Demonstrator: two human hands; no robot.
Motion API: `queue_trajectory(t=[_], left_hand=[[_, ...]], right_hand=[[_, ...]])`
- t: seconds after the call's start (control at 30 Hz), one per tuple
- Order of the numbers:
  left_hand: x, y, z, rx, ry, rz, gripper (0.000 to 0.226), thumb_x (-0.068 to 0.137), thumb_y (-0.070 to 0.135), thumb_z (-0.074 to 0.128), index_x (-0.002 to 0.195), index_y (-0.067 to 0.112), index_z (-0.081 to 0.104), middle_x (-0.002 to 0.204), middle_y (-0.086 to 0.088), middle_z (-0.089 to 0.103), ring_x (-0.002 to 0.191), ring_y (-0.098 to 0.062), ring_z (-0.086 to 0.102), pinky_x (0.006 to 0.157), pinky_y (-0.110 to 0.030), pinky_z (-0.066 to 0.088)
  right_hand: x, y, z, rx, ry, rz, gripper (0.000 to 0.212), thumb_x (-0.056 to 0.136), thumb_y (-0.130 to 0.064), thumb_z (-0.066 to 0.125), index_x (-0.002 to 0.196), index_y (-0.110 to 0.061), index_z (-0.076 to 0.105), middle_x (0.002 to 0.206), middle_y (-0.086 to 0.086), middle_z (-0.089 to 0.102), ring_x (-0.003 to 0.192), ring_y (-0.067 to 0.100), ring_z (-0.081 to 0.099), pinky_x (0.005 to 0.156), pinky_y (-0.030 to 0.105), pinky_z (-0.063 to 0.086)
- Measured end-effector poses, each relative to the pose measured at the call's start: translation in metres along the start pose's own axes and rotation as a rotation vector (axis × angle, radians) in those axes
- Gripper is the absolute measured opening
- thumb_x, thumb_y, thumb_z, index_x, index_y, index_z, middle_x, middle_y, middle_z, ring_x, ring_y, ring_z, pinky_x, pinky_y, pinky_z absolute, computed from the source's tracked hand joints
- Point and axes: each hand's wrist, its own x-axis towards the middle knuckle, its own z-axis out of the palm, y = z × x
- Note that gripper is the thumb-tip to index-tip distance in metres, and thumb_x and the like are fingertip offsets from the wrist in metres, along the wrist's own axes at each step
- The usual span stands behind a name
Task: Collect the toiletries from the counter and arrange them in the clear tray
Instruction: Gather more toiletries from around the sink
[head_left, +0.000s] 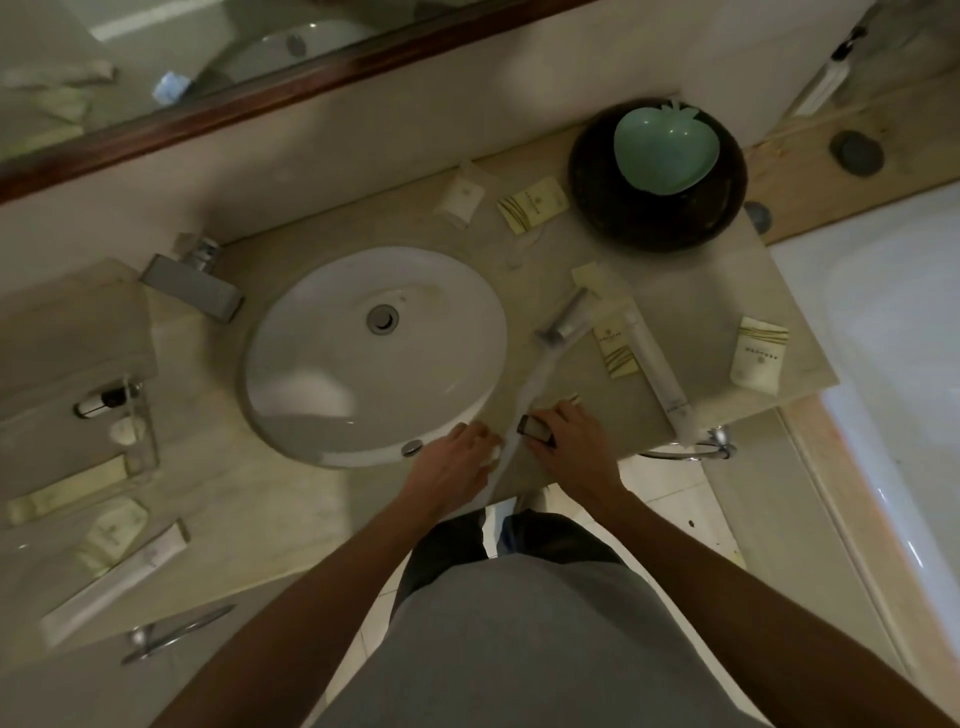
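Both hands at the counter's front edge, right of the sink.

I see the left hand (457, 457) resting palm down on the counter (691, 306), fingers loosely spread, and I cannot tell whether it holds anything. The right hand (571, 447) pinches a small dark bottle (535, 429). A clear tray (519, 421), blurred, stands on edge between the hands. A long white tube (657, 364) and cream sachets (759, 356) lie scattered nearby.

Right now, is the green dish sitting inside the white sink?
No, the green dish rests in the dark bowl at the back of the counter, apart from the sink.
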Motion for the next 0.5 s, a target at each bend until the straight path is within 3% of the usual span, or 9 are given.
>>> queue_trajectory(t=[0.1, 0.17, 0.27, 0.37, 0.5], left_hand=[[0.000, 0.003, 0.002, -0.049, 0.032, -0.124, 0.046, 0.087, 0.048, 0.059, 0.124, 0.020, 0.052, 0.122, -0.003, 0.051, 0.102, -0.020, 0.055, 0.066, -0.036, 0.052], [0.001, 0.002, 0.006, -0.004, 0.033, -0.065, 0.053, 0.085, 0.048, 0.059, 0.129, 0.020, 0.048, 0.127, -0.003, 0.049, 0.105, -0.022, 0.052, 0.070, -0.037, 0.053], [0.001, 0.000, 0.008, 0.016, -0.039, 0.014, 0.042, 0.090, 0.036, 0.057, 0.128, 0.018, 0.054, 0.127, -0.004, 0.049, 0.108, -0.024, 0.054, 0.074, -0.038, 0.053], [0.000, 0.000, 0.001, -0.080, -0.042, -0.109, 0.038, 0.092, 0.040, 0.058, 0.122, 0.017, 0.059, 0.123, -0.003, 0.049, 0.097, -0.024, 0.061, 0.077, -0.039, 0.054], [-0.018, -0.028, -0.007, -0.117, 0.073, -0.223, 0.043, 0.087, 0.047, 0.063, 0.118, 0.017, 0.061, 0.118, -0.001, 0.051, 0.085, -0.025, 0.064, 0.074, -0.038, 0.054]], right_hand=[[-0.008, -0.005, 0.001, -0.007, 0.001, -0.001, 0.027, 0.090, -0.038, 0.063, 0.111, -0.021, 0.064, 0.105, 0.001, 0.061, 0.090, 0.021, 0.059, 0.078, 0.037, 0.050], [-0.012, -0.008, 0.002, 0.016, -0.014, 0.006, 0.026, 0.090, -0.035, 0.063, 0.110, -0.020, 0.065, 0.105, 0.002, 0.061, 0.092, 0.021, 0.059, 0.079, 0.037, 0.051], [-0.018, -0.011, 0.005, 0.034, -0.009, 0.009, 0.027, 0.089, -0.034, 0.064, 0.111, -0.018, 0.064, 0.107, 0.003, 0.062, 0.094, 0.021, 0.058, 0.078, 0.035, 0.050], [-0.023, -0.018, 0.008, 0.078, -0.030, 0.012, 0.026, 0.091, -0.035, 0.061, 0.113, -0.020, 0.062, 0.109, 0.001, 0.061, 0.096, 0.020, 0.055, 0.080, 0.035, 0.050], [-0.019, -0.042, 0.016, 0.086, -0.024, -0.022, 0.025, 0.090, -0.035, 0.064, 0.111, -0.020, 0.064, 0.107, 0.002, 0.061, 0.094, 0.020, 0.056, 0.080, 0.034, 0.049]])
